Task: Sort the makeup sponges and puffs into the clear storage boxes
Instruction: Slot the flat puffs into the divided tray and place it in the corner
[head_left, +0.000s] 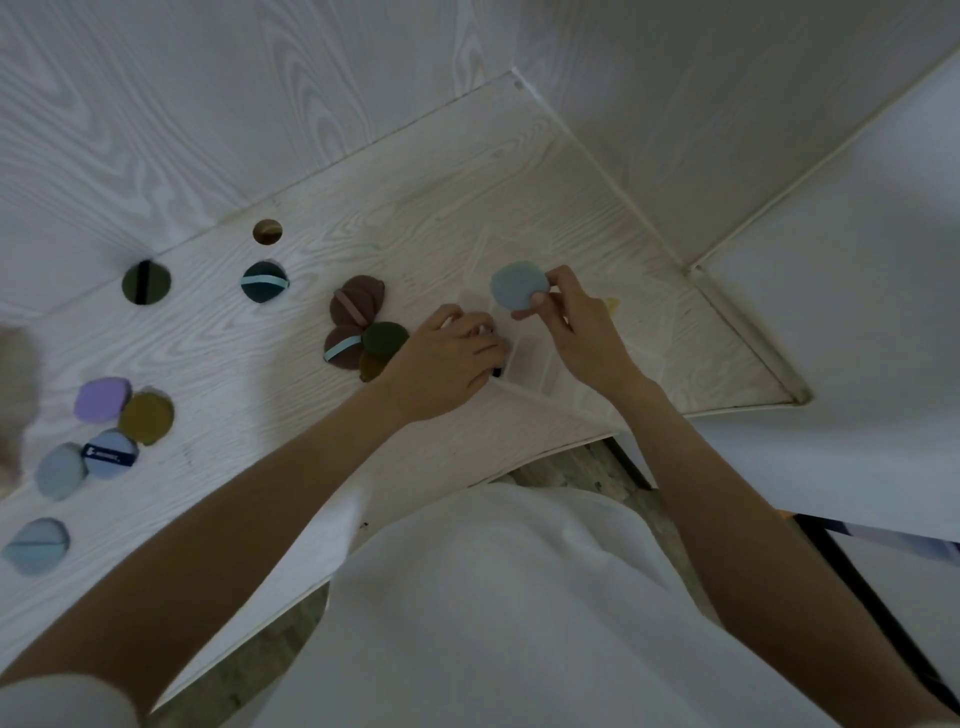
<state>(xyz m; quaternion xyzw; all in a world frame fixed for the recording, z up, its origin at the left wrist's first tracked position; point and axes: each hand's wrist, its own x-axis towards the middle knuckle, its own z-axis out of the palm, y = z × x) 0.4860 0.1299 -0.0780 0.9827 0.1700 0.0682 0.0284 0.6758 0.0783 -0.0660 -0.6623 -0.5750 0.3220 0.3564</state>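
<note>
The right hand (576, 322) is pinching a pale blue puff (519, 291) by its edge between thumb and fingertips, holding it just above the clear storage box (530, 358), which is hard to make out against the pale worktop (441, 208). The left hand (447, 364) is resting curled on the near left side of the box, its fingers closed around something dark that cannot be identified. What already lies inside the box cannot be told, though a small yellow shape (612, 304) is showing just beyond the right hand. Just left of the box, a cluster of two maroon puffs (356, 301) and olive ones (384, 340) is waiting unsorted. Farther left of the box are lying a teal puff with a light strap (264, 281) and a dark olive puff (146, 281). Well to the left of the box, a lilac puff (101, 399), a mustard puff (146, 417), and three light blue puffs (61, 470) are remaining loose. Judging by this spread, the sorting is standing at an early stage: roughly a dozen pieces are still outside the box.
</note>
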